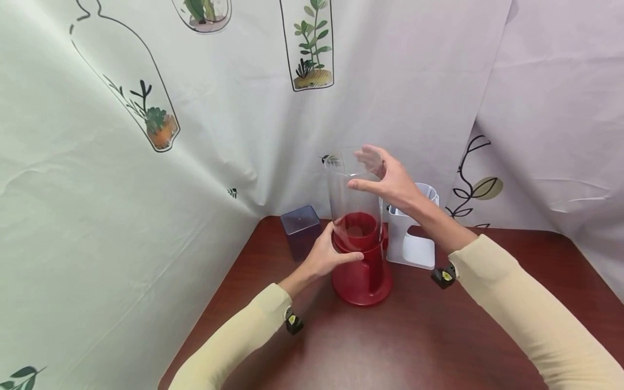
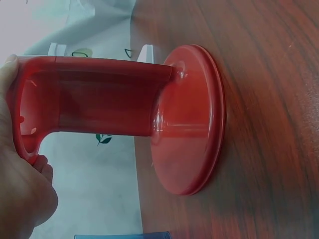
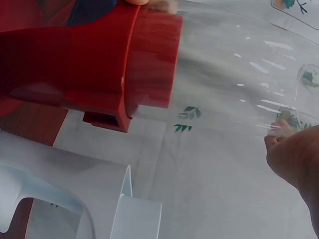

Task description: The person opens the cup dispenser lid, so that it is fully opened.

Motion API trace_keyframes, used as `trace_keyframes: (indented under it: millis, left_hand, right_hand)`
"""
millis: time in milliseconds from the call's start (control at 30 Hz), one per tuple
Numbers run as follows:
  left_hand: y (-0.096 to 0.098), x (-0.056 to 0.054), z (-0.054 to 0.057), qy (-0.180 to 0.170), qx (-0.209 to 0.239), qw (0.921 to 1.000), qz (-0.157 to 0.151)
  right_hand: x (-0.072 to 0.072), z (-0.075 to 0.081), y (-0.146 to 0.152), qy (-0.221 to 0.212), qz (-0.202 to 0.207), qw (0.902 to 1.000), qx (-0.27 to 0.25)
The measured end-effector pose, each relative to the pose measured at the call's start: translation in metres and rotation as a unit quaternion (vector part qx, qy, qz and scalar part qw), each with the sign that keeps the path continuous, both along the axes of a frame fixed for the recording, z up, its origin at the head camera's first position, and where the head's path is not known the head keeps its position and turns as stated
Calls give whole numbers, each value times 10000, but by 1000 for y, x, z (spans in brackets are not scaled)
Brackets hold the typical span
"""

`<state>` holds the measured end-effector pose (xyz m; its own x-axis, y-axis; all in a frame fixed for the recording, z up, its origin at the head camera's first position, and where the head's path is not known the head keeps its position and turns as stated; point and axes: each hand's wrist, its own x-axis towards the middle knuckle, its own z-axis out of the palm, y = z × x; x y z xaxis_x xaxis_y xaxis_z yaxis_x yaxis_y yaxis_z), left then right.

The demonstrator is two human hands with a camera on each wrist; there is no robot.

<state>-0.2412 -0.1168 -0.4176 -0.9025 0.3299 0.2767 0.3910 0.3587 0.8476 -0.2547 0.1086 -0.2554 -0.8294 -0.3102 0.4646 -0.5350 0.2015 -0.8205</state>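
A red dispenser stand (image 1: 362, 290) with a wide round base stands upright on the table. A clear plastic cylinder (image 1: 345, 197) rises from its upper ring, fitted around the red collar (image 3: 154, 59) in the right wrist view. My left hand (image 1: 325, 253) grips the stand's ring from the left, thumb across the front and fingers round the far side. In the left wrist view the same hand (image 2: 25, 194) wraps the ring's edge. High on the cylinder, my right hand (image 1: 392, 179) holds the wall near the top rim, thumb in front, fingers behind.
Close behind on the right stands a white stand (image 1: 411, 252) with an open top. A dark blue box (image 1: 300, 221) sits at the back left of the brown table (image 1: 478, 325). A white curtain (image 1: 205, 179) printed with plants hangs behind and at the left.
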Motion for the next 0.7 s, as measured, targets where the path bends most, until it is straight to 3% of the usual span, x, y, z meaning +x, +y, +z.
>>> trace_keyframes:
  millis: [200, 700]
  left_hand:
    - [-1, 4, -3, -47, 39, 9999, -98]
    - [0, 7, -4, -243, 500, 9974, -461]
  right_hand:
    - [4, 8, 2, -159, 319, 9988, -335]
    - [5, 12, 4, -60, 286, 9995, 72]
